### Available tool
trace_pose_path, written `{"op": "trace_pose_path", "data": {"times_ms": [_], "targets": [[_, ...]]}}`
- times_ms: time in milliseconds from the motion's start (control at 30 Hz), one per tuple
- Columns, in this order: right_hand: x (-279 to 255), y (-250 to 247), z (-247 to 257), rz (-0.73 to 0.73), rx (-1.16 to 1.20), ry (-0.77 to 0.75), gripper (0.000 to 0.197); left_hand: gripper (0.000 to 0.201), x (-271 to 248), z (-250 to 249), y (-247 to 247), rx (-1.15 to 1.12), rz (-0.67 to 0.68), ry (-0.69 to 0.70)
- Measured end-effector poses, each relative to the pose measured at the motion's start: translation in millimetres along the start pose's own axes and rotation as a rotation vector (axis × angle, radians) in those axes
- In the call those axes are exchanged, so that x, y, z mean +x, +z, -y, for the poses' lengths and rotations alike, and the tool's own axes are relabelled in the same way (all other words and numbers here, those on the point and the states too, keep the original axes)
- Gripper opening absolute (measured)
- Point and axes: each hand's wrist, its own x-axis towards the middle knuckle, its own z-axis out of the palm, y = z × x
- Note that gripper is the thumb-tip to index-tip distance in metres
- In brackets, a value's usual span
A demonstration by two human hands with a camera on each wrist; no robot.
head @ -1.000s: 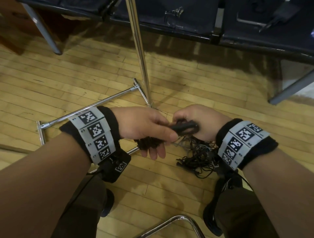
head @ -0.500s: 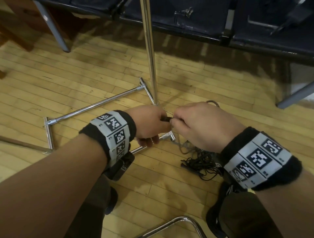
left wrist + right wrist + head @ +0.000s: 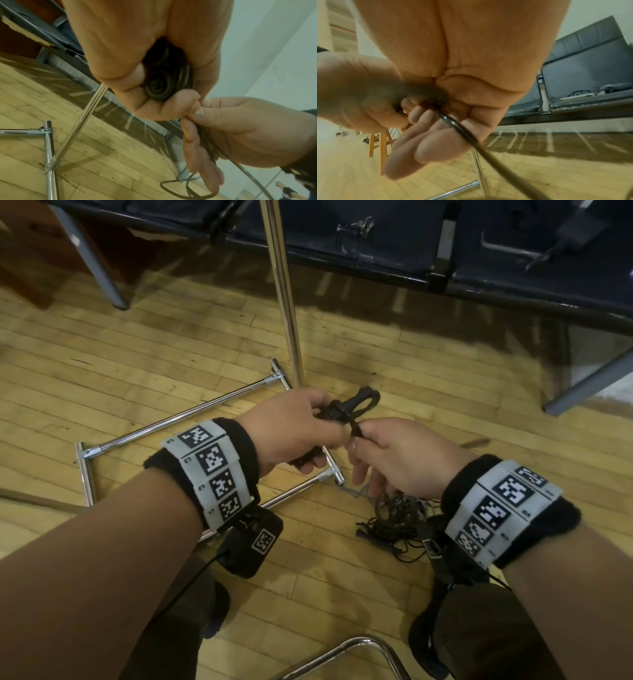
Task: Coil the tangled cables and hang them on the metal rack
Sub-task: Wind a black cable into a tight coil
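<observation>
My left hand (image 3: 294,433) grips a coiled black cable (image 3: 356,405), whose loop sticks out past the knuckles; in the left wrist view the coil (image 3: 163,83) sits wound inside the curled fingers. My right hand (image 3: 387,460) pinches the cable's loose end (image 3: 354,430) between thumb and forefinger, right beside the left hand, and the strand (image 3: 467,134) runs down across its palm. A tangled pile of black cables (image 3: 394,518) lies on the floor under the right wrist. The chrome rack's upright pole (image 3: 284,296) rises just beyond the hands from its floor frame (image 3: 178,422).
Dark padded bench seats (image 3: 376,244) on grey legs (image 3: 92,265) line the far side of the wooden floor. A curved chrome tube (image 3: 359,648) lies near my feet. A wooden stool (image 3: 380,146) stands off to the left in the right wrist view.
The hands were pressed close together over the coil; now the loop shows beyond the left hand and the right hand has drawn back slightly, pinching the cable end.
</observation>
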Motion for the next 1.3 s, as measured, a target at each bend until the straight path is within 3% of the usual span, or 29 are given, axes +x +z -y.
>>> {"op": "trace_pose_path", "data": {"times_ms": [133, 267, 433, 567, 667, 767, 900, 1000, 1100, 1300], "targets": [[3.5, -2.1, -0.5, 0.01, 0.071, -0.01, 0.029, 0.019, -2.8, -3.2, 2.5, -0.077, 0.023, 0.058], [9.0, -0.9, -1.7, 0.048, -0.032, 0.007, 0.032, 0.037, -3.9, -4.0, 1.3, -0.007, -0.033, 0.095], [8.9, -7.8, -3.9, 0.072, -0.089, -0.004, 0.025, 0.02, -13.9, -10.4, -3.7, 0.119, 0.141, 0.123], [4.6, -18.8, -6.5, 0.106, -0.19, -0.033, 0.013, 0.018, -21.5, -14.3, 1.0, 0.455, 0.25, 0.112], [1.6, -22.3, -1.6, 0.054, -0.283, -0.048, 0.011, 0.015, -22.5, -12.7, 9.1, 0.756, 0.277, 0.112], [-2.1, -20.3, 7.0, -0.054, -0.388, -0.094, 0.015, 0.016, -21.6, -12.6, 19.0, 1.021, 0.258, 0.077], [-7.1, -10.5, 22.2, -0.204, -0.61, -0.196, 0.012, 0.019, -16.3, -14.6, 31.4, 1.266, 0.139, 0.075], [-12.2, -10.1, 26.9, -0.291, -0.63, -0.241, 0.014, 0.022, -12.0, -18.2, 26.1, 1.193, -0.019, 0.072], [-14.9, -11.5, 24.9, -0.311, -0.501, -0.251, 0.024, 0.025, -11.2, -19.5, 14.8, 1.044, -0.158, 0.03], [-13.6, -9.6, 16.9, -0.304, -0.289, -0.155, 0.021, 0.023, -7.5, -17.1, 9.2, 0.736, -0.213, -0.086]]}}
